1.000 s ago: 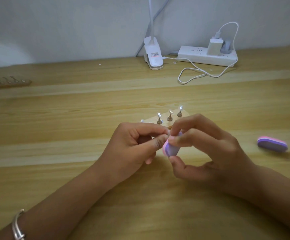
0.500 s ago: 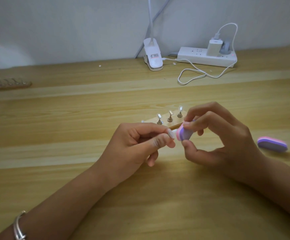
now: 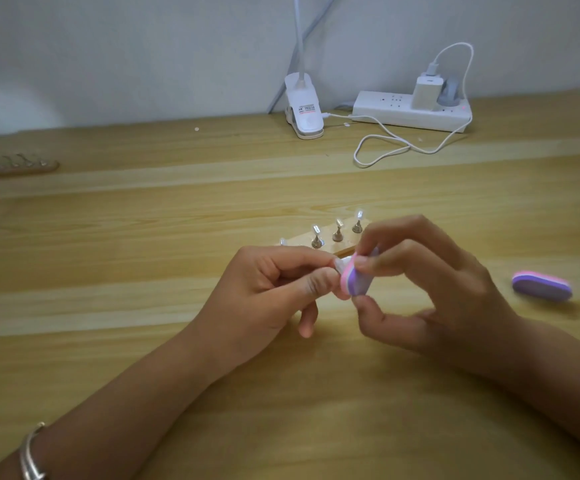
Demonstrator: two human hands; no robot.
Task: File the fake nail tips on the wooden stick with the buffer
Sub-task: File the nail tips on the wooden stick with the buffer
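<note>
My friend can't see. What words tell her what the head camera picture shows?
Over a wooden table, a person's left hand pinches a clear nail tip while the right hand holds a pink and purple buffer against it. Behind them lies a wooden stick with more tips.

Hands: two, left hand and right hand.
Pink-and-purple buffers: two. One buffer gripped by the right hand, spare buffer lying on the table.
Wooden sticks: two, near stick and far stick.
Nail tips: one nail tip pinched by the left hand. Four stand on the near stick: half-hidden tip, second tip, third tip, fourth tip. Those on the far stick are too blurred to count.
Power strip: one.
Plugs: two, white charger and grey plug.
White cable: one.
Clip lamp: one.
Bangle: one.
</note>
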